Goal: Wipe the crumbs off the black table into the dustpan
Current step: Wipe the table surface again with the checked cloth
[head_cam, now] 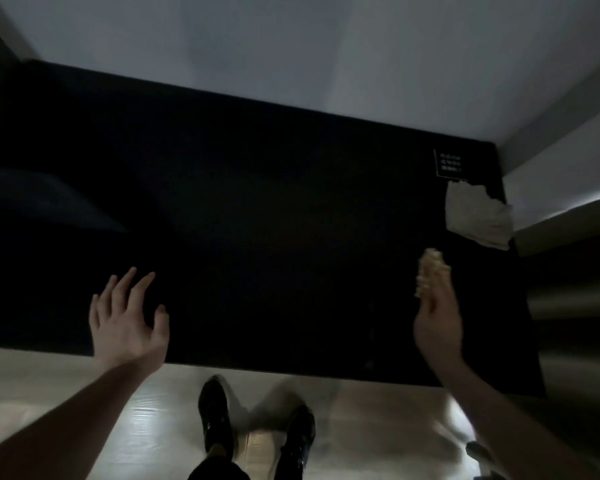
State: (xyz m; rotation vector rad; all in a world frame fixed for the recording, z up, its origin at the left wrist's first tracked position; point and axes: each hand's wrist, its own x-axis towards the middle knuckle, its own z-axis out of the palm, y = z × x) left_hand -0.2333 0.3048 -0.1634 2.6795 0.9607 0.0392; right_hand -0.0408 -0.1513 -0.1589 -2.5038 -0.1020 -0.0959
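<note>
Dim lighting covers the scene; a pale wall [291, 46] rises behind a black counter [257, 202] that fills most of the head view, and a pale glossy floor [66, 386] lies below its near edge.

Left hand [125, 320]: held over the near left part of the counter, back of the hand upward, fingers spread and straight, thumb out to the side. Its grip is apart and holds nothing. Whether the fingertips touch the surface cannot be told.

Right hand [437, 320]: over the near right part of the counter, turned edge-on, fingers extended together. A heap of light tan crumbs [432, 271] sits at the fingers. The fingers show no curl, so the grip reads as apart, carrying the crumbs rather than clamped on them. Whether the heap lies on the fingers or against them cannot be told.

Beyond that hand, a crumpled pale cloth [478, 216] lies on the counter's far right edge, part of it overhanging. Just behind the cloth, a small black card [448, 163] with white print, unreadable, lies on the counter.

Two dark shoes [215, 414] stand on the floor just short of the counter's near edge.
</note>
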